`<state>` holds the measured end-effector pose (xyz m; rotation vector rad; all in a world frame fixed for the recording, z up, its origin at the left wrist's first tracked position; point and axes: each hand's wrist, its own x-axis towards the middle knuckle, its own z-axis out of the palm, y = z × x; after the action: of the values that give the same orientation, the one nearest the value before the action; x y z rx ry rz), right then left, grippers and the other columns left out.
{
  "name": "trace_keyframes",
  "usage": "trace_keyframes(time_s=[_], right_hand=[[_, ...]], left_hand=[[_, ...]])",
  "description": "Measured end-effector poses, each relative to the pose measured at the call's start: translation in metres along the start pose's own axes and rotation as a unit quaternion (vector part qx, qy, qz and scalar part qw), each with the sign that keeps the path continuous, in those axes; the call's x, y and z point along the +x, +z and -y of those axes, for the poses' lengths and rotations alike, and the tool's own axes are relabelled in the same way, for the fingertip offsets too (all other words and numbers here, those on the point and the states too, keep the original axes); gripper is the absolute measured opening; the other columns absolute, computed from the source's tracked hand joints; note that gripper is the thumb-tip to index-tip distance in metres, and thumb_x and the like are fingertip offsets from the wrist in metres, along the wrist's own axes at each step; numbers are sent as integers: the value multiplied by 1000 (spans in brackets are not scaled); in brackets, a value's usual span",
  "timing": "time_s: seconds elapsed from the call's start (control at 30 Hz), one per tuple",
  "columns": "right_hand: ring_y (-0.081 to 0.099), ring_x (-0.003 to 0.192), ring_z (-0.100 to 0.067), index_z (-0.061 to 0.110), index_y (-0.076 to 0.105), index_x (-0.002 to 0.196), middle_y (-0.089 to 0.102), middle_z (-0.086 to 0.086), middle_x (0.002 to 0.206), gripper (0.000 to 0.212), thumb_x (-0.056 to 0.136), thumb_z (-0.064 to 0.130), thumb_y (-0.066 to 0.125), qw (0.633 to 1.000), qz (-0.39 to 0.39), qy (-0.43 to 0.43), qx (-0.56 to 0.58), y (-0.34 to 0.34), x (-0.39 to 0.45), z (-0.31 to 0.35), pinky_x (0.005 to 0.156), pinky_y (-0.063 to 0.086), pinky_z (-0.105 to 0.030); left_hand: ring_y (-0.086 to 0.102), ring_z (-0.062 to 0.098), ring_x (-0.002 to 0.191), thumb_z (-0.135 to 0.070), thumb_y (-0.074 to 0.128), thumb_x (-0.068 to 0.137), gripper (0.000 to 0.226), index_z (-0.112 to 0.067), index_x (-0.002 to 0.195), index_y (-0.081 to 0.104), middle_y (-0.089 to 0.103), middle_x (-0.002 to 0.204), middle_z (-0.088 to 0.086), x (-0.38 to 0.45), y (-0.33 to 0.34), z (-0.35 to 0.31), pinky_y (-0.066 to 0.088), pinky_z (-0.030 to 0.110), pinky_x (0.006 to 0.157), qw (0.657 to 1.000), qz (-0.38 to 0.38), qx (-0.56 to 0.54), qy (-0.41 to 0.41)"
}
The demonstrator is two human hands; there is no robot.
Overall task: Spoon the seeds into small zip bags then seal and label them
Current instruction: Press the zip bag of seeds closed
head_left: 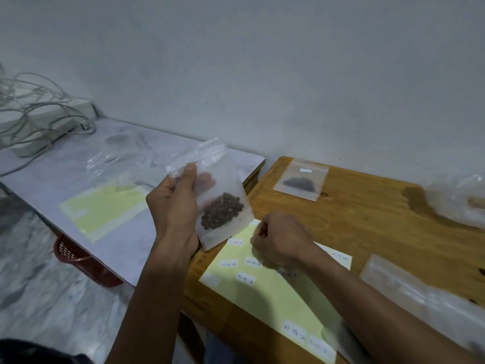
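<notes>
My left hand (174, 206) holds a small frosted zip bag (225, 185) upright above the gap between the two tables, thumb on its front near the zip strip. Dark brown seeds (221, 214) lie piled in the bag's lower half. My right hand (279, 239) rests with curled fingers on a pale yellow label sheet (262, 292) on the wooden table (367, 219), fingertips pinching at a white sticker by the sheet's top edge. Several white date labels (254, 262) remain on the sheet. Another seed bag (301, 179), labelled, lies flat at the table's far edge.
A white table (78, 158) at left carries a second yellow sheet (102, 206), clear plastic bags (118, 161) and tangled white cables (34, 111). A red basket (78, 261) sits underneath. Empty zip bags (409, 287) and a crumpled plastic bag (456, 200) lie at right.
</notes>
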<state>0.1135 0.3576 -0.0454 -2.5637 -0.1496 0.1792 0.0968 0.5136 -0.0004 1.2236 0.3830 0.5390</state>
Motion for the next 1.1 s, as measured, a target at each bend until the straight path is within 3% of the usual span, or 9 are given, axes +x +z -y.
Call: trace_keyframes(time_s=[0.1, 0.27, 0.43, 0.63, 0.7, 0.77, 0.83, 0.97, 1.1], right_hand=[[69, 79, -18, 11, 75, 81, 74, -1, 79, 10, 82, 21, 72, 1000, 2, 5, 14, 0, 2, 0, 81, 58, -46], [58, 100, -18, 28, 65, 100, 65, 8, 101, 26, 84, 48, 70, 1000, -2, -26, 14, 3, -1, 4, 94, 43, -40], [57, 105, -18, 27, 65, 86, 67, 10, 101, 18, 85, 43, 73, 999, -4, -33, 12, 19, 4, 13, 92, 33, -42], [64, 90, -17, 19, 65, 77, 69, 6, 83, 12, 86, 26, 71, 997, -7, -64, 40, 24, 5, 13, 92, 46, -43], [67, 75, -13, 13, 67, 73, 70, 3, 72, 14, 86, 16, 72, 992, -9, -81, 98, 20, 0, 7, 83, 57, -46], [67, 64, -9, 11, 68, 75, 71, 0, 69, 13, 86, 9, 74, 984, 3, -77, 160, 10, -7, 2, 71, 62, -40], [65, 62, -7, 13, 71, 82, 71, -3, 73, 9, 85, 8, 77, 975, 1, -89, 205, -5, -15, -3, 70, 61, -32], [62, 66, -20, 15, 76, 86, 73, -10, 80, 2, 85, 15, 78, 949, -31, -165, 268, -52, -25, 2, 68, 57, -37], [55, 58, 3, 16, 78, 84, 68, 10, 67, 4, 87, 19, 77, 952, -90, -215, 199, -85, -17, 13, 58, 45, -11]], left_hand=[[77, 22, 92, -28, 65, 98, 19, -20, 82, 74, 80, 89, 4, 1, -2, -1, 62, 49, 86, 1000, 2, 4, 4], [77, 21, 93, -29, 64, 98, 17, -22, 86, 73, 80, 92, 3, 4, -6, -5, 62, 48, 85, 1000, -9, 9, 16], [78, 17, 89, -27, 63, 99, 14, -20, 90, 71, 80, 85, -1, 8, -8, -11, 62, 49, 85, 1000, -10, 11, 27], [77, 22, 92, -28, 65, 98, 19, -23, 82, 73, 80, 88, 2, 9, -9, -9, 59, 55, 90, 999, -14, 16, 26], [77, 22, 91, -28, 66, 97, 19, -22, 81, 73, 80, 87, 2, 10, -10, -8, 59, 55, 91, 999, -16, 19, 24], [77, 21, 92, -28, 65, 98, 17, -22, 83, 73, 80, 87, 1, 9, -11, -7, 58, 55, 93, 999, -11, 28, 24], [76, 22, 94, -29, 65, 98, 17, -22, 85, 74, 80, 87, 2, 6, -10, -6, 58, 54, 93, 999, 0, 33, 19], [78, 26, 89, -27, 63, 99, 21, -11, 92, 74, 80, 88, 10, -5, 2, 2, 60, 52, 90, 997, 61, 29, -21], [74, 42, 98, -29, 64, 99, 29, -5, 90, 78, 77, 97, 22, -23, 22, 15, 56, 59, 95, 987, 143, 33, -69]])
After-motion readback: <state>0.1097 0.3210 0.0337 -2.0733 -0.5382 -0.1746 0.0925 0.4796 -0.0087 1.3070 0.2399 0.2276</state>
